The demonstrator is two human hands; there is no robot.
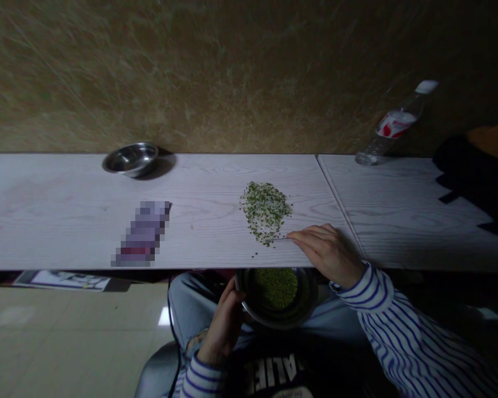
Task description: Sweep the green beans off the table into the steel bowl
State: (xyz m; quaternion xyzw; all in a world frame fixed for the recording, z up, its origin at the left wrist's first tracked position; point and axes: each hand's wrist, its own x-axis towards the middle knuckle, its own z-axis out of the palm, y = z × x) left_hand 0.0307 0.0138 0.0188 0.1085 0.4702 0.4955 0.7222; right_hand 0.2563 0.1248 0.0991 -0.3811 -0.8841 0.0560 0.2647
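My left hand (pixel 231 315) grips the left rim of a metal bowl (pixel 307 312), which sits over my lap just below the table's front edge. Many small green beans (pixel 276 287) cover the bowl's bottom. Pinched in the fingers of my right hand (pixel 330 251) is a thin, light-coloured tool (pixel 277 239); its exact kind is too small to make out. The tool's tip reaches the near edge of a spread heap of green beans mixed with whitish grains (pixel 266 210) on the table. A few single beans lie apart, close to the front edge.
An upturned-rim second metal bowl (pixel 133 161) stands at the back left. Nearer lies a pixelated flat object (pixel 143 235). At the back right is a clear bottle with a white cap (pixel 392 127), beside dark cloth (pixel 477 171). A seam crosses the white table (pixel 207 193) right of the heap.
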